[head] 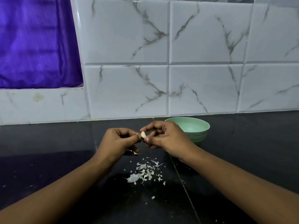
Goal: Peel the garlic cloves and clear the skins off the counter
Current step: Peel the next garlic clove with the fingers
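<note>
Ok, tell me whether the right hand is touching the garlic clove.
Touching. The head view shows the right hand pinching the garlic clove between thumb and forefinger.

Home kitchen: marble-tiled backsplash (194, 62), dark counter (48, 151).

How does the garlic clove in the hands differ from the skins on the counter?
The garlic clove is one smooth, curved, yellowish piece; the skins are many thin white flakes. The garlic clove is held above the counter, pinched between the right hand and the left hand; the skins lie scattered on it, nearer the person. Both look pale against the dark counter.
</note>
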Demonstrator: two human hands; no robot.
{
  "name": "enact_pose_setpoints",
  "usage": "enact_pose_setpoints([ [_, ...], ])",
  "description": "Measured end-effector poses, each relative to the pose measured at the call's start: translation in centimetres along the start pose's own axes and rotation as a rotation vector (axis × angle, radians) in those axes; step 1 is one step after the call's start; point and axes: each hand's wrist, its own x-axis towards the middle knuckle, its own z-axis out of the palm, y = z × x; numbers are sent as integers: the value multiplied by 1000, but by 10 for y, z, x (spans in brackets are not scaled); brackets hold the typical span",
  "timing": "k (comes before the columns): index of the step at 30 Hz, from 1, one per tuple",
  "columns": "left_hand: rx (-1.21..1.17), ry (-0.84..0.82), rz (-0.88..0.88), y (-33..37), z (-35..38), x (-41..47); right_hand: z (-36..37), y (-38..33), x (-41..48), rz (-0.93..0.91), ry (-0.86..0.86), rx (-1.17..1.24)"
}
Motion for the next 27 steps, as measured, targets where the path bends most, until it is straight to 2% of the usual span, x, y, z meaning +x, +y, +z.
enact_pose_setpoints([
  [5, -6, -12, -34, -1, -1, 1, -1, 0, 0, 55, -21, 115],
  [13, 2, -16, -39, -1, 0, 1, 1, 1, -2, -123, 49, -156],
  [19, -13, -4, -31, 0, 1, 1, 2, 4, -1, -169, 67, -173],
  [22, -11, 2, -33, -1, 0, 2, 2, 4, 0, -135, 53, -127],
  [27, -2, -16, -62, -3, -2, 3, 2, 3, 1, 32, -43, 108],
])
